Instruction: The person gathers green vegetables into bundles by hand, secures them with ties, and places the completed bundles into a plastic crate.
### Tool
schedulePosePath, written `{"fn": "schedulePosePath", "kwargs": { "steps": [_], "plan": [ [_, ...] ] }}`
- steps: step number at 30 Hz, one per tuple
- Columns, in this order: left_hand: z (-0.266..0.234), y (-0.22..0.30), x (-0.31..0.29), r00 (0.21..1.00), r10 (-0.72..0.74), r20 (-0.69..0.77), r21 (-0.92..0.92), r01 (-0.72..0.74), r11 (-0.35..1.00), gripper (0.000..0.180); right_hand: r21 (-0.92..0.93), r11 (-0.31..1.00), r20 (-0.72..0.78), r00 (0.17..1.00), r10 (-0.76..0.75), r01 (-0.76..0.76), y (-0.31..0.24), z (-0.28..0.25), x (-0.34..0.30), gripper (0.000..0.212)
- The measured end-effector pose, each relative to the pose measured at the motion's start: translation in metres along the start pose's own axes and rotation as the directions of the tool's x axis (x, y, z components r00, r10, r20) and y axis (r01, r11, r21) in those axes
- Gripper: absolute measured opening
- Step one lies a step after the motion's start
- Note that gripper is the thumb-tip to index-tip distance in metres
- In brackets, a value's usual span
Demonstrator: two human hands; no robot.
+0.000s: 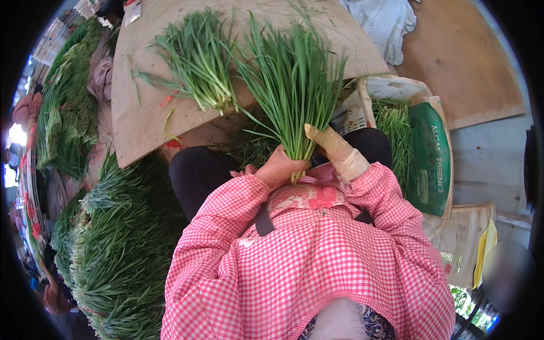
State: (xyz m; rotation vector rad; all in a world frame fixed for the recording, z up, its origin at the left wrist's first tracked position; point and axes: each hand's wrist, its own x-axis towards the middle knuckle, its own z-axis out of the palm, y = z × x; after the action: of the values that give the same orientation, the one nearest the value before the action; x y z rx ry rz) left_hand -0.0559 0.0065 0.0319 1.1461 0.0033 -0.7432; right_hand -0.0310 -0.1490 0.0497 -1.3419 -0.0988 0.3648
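In front of my lap, a bunch of long, flat-leaved green chives (292,90) stands with its leaves fanned upward and its pale stem ends down. My left hand (279,167), bare, is closed around the stems near their lower end. On the bunch's right side is my right hand (339,152) in a pale yellowish glove. Its thumb presses the stems from the front, and the other fingers are mostly hidden behind them. A second pile of chives (207,62) lies on the wooden board (139,122), just left of the held bunch.
Large heaps of chives (122,243) fill my left side, with more stacked bundles (71,107) beyond. A white plastic crate (391,85) at my right holds cut chives (394,127) beside a green printed sack (425,158). Red ties (173,144) lie by the board's edge. A pale cloth (385,25) lies behind.
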Motion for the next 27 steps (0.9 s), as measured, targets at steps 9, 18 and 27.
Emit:
{"fn": "schedulePosePath", "kwargs": {
  "steps": [9, 18, 27],
  "plan": [
    [-0.007, -0.008, 0.004, 0.997, -0.032, 0.066, -0.141, 0.041, 0.989, 0.046, 0.554, 0.83, -0.309, 0.942, 0.131, 0.067, -0.016, 0.004, 0.001, 0.021],
    [-0.007, -0.019, 0.015, 0.993, -0.103, 0.049, -0.302, 0.113, 0.947, 0.037, 0.519, 0.852, -0.327, 0.907, 0.266, -0.063, 0.0, -0.008, 0.011, 0.021],
    [-0.01, -0.026, 0.016, 0.978, -0.186, 0.096, -0.354, 0.208, 0.912, 0.036, 0.534, 0.834, -0.301, 0.892, 0.337, -0.135, 0.031, -0.023, 0.014, 0.028]
  ]
}}
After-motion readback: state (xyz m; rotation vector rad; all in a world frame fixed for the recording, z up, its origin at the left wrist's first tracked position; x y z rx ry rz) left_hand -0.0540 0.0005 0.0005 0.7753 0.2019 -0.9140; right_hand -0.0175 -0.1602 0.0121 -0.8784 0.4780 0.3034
